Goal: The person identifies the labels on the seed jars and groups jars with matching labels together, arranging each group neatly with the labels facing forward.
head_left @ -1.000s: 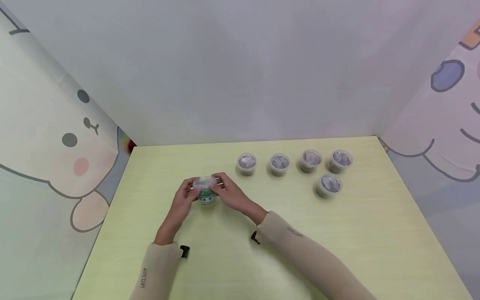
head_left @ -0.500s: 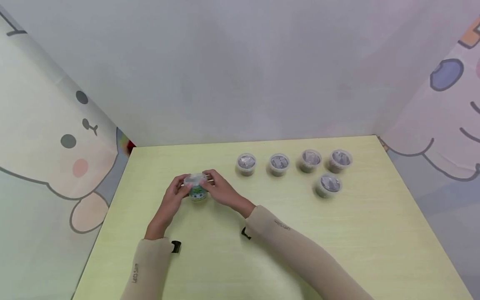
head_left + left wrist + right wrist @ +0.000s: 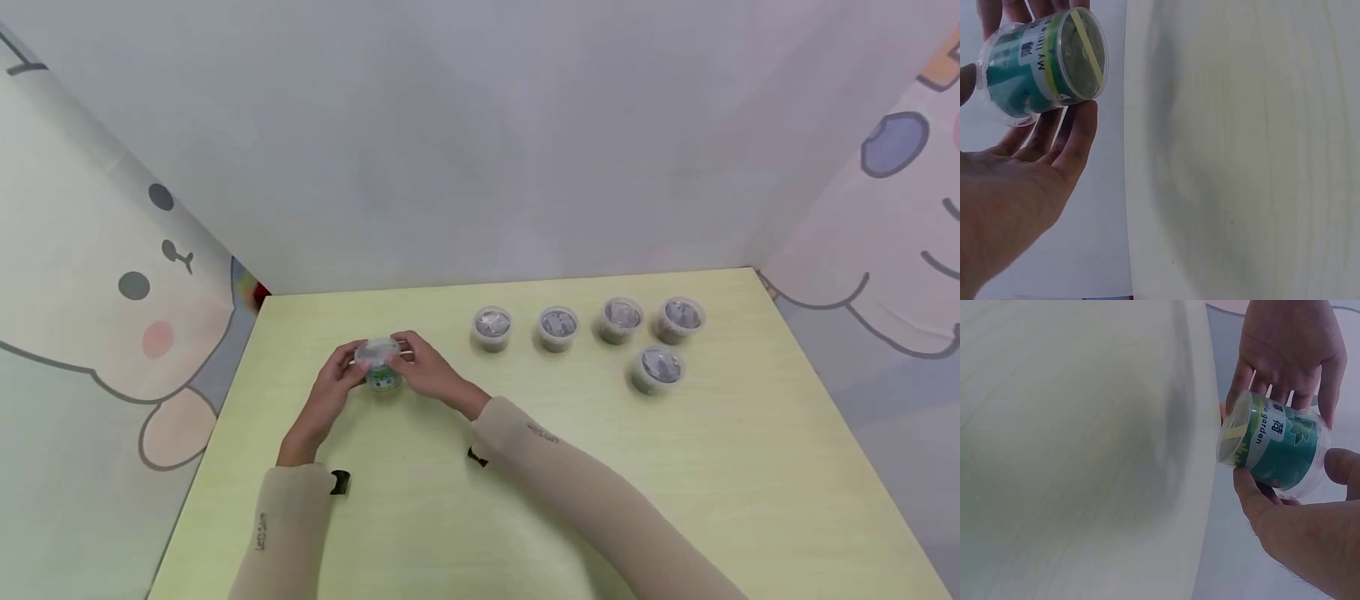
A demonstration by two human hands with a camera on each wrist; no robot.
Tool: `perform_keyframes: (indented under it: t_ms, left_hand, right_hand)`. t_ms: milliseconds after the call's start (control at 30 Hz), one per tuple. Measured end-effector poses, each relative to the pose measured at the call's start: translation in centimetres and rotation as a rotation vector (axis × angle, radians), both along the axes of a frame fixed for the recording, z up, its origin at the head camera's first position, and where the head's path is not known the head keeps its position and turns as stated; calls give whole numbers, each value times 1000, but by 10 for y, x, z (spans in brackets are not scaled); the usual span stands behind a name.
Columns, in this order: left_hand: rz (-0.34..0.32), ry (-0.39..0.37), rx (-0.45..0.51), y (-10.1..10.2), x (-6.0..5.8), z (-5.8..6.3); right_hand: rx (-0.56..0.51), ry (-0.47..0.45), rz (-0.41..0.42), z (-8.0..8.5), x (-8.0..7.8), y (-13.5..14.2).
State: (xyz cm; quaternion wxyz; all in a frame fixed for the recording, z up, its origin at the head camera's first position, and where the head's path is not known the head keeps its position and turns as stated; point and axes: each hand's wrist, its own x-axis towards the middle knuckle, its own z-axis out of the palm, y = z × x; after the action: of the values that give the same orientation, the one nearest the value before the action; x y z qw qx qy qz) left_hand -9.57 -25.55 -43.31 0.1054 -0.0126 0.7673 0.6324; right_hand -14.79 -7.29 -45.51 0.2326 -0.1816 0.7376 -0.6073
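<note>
A clear plastic cup (image 3: 384,377) with a green label is held between both hands over the left part of the table. Its wide rim faces up, and the base shows a pale yellow strip in the left wrist view. My left hand (image 3: 327,396) grips the cup's left side, thumb near the rim and fingers around the wall. From the other side my right hand (image 3: 431,371) grips it the same way. On the label (image 3: 1279,440), part of "little garden" can be read in the right wrist view. Beneath the cup lies a soft shadow on the tabletop.
Several similar cups with silvery-grey tops stand on the pale yellow table (image 3: 675,483): a back row from one cup (image 3: 492,327) to another cup (image 3: 681,318), and one nearer cup (image 3: 657,368). A white curtain (image 3: 480,150) rises behind the table.
Both hands have moved left and slightly away from me, carrying the cup between them. The several cups on the table have stayed put.
</note>
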Motion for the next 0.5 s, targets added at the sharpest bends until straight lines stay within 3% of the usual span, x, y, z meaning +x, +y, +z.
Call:
perform_keyframes:
  t_ms: [100, 300, 500]
  left_hand:
    - [-10, 3, -17, -6, -4, -2]
    - [-35, -3, 3, -25, -18, -22]
    - [-47, -15, -14, -32, -23, -27]
  right_hand:
    - [-12, -4, 2, 1, -4, -5]
    - [-7, 5, -9, -5, -13, -16]
    - [11, 20, -21, -7, -17, -22]
